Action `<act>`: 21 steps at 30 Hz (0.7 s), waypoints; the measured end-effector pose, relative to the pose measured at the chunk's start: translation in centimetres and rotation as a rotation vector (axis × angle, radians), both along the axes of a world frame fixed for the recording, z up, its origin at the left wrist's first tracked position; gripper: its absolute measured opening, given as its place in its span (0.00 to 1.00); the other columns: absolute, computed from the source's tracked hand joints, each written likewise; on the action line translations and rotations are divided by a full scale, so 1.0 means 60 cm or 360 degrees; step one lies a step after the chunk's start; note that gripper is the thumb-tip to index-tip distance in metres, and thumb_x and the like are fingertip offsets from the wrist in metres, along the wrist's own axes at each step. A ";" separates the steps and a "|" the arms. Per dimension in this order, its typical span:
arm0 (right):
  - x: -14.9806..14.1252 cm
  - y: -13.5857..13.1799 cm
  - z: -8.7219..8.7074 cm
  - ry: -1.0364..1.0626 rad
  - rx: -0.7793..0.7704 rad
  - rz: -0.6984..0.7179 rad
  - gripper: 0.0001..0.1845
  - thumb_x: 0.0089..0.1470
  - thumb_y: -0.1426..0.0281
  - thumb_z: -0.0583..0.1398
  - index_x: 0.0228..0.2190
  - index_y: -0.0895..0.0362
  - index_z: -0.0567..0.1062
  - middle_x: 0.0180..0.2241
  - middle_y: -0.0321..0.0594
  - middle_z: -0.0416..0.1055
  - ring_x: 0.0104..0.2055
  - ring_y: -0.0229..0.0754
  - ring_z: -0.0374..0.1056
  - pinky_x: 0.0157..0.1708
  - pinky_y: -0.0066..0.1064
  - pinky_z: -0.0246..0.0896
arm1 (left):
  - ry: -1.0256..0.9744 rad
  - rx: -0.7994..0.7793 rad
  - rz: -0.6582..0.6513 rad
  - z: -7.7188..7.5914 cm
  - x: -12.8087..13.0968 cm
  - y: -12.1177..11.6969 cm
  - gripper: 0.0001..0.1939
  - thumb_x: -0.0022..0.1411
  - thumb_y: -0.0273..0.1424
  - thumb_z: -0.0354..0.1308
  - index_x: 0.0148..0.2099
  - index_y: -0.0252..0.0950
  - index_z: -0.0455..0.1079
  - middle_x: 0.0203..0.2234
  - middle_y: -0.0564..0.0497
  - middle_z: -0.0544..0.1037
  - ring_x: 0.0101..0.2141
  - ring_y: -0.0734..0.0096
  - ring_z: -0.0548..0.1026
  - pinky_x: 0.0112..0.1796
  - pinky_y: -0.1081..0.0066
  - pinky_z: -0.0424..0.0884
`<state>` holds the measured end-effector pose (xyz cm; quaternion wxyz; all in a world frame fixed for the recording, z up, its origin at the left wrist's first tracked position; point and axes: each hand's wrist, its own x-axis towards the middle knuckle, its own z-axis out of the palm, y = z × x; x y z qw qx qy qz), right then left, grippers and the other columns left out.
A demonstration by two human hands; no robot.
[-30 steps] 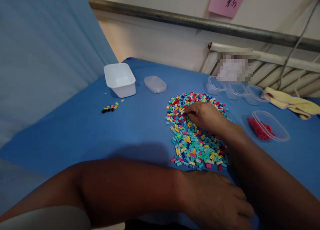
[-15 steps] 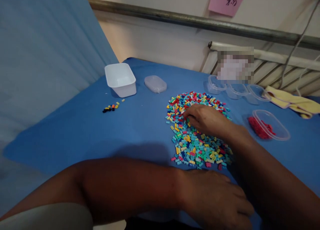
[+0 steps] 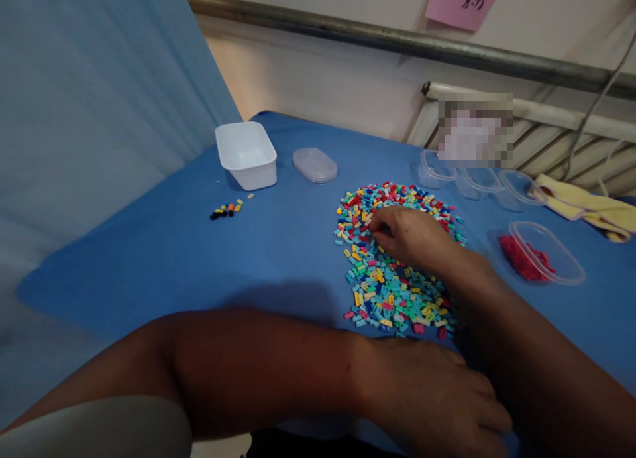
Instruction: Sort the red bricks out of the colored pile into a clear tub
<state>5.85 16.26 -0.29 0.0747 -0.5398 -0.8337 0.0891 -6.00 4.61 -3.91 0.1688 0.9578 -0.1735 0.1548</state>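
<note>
One blue-covered table (image 3: 293,246) bears everything. Left hand (image 3: 432,392) lies palm-down below the heap, its grip hidden; right hand (image 3: 410,236) reaches into the uncountable mixed bricks (image 3: 387,299), thumb and finger nearly together, whether on a brick I cannot tell. Such crowding calls for fingertip care. One white tub (image 3: 258,177), four clear containers (image 3: 477,185), one with red bricks (image 3: 521,256), one lid stack (image 3: 315,164).

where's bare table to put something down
Widest bare tabletop: between the small brick cluster, big brick pile and left forearm. A smaller patch: between the lids and clear tubs, behind the pile. Crowded: the pile under the right hand; rightward, red-brick tub and yellow cloth.
</note>
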 end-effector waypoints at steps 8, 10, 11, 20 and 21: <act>0.003 -0.005 0.009 -0.0057 -0.0031 -0.0037 0.06 0.60 0.72 0.63 0.36 0.52 0.81 0.39 0.40 0.83 0.39 0.46 0.74 0.34 0.33 0.54 | 0.0091 -0.0009 0.0012 0.007 0.000 -0.001 0.14 0.73 0.32 0.55 0.49 0.38 0.83 0.48 0.49 0.83 0.47 0.65 0.80 0.43 0.60 0.78; -0.001 -0.009 0.007 0.0043 0.0001 -0.0003 0.08 0.58 0.74 0.62 0.37 0.53 0.81 0.40 0.41 0.83 0.40 0.46 0.75 0.36 0.33 0.58 | 0.0093 -0.0031 -0.0006 0.003 0.001 -0.002 0.14 0.72 0.32 0.55 0.50 0.37 0.83 0.48 0.49 0.83 0.47 0.64 0.80 0.43 0.60 0.78; -0.004 -0.011 0.006 0.0117 0.0011 0.0028 0.09 0.58 0.75 0.62 0.39 0.53 0.82 0.40 0.41 0.83 0.40 0.45 0.75 0.38 0.33 0.60 | 0.0085 -0.0045 -0.0004 0.001 0.002 -0.003 0.14 0.72 0.31 0.56 0.50 0.37 0.83 0.48 0.49 0.83 0.47 0.63 0.80 0.43 0.59 0.78; -0.032 -0.014 -0.007 -0.0005 -0.0004 0.0115 0.11 0.61 0.73 0.62 0.40 0.53 0.85 0.41 0.44 0.82 0.41 0.47 0.75 0.40 0.34 0.62 | 0.0048 -0.0013 -0.0010 -0.002 0.005 -0.003 0.15 0.73 0.30 0.54 0.49 0.37 0.83 0.48 0.48 0.84 0.47 0.63 0.80 0.43 0.60 0.79; -0.032 -0.014 -0.008 -0.0016 -0.0013 0.0102 0.10 0.61 0.73 0.62 0.39 0.53 0.85 0.40 0.43 0.82 0.40 0.46 0.75 0.38 0.34 0.61 | 0.0031 -0.0008 -0.0006 -0.003 0.005 -0.003 0.15 0.73 0.30 0.54 0.49 0.38 0.83 0.48 0.48 0.84 0.48 0.63 0.80 0.43 0.60 0.79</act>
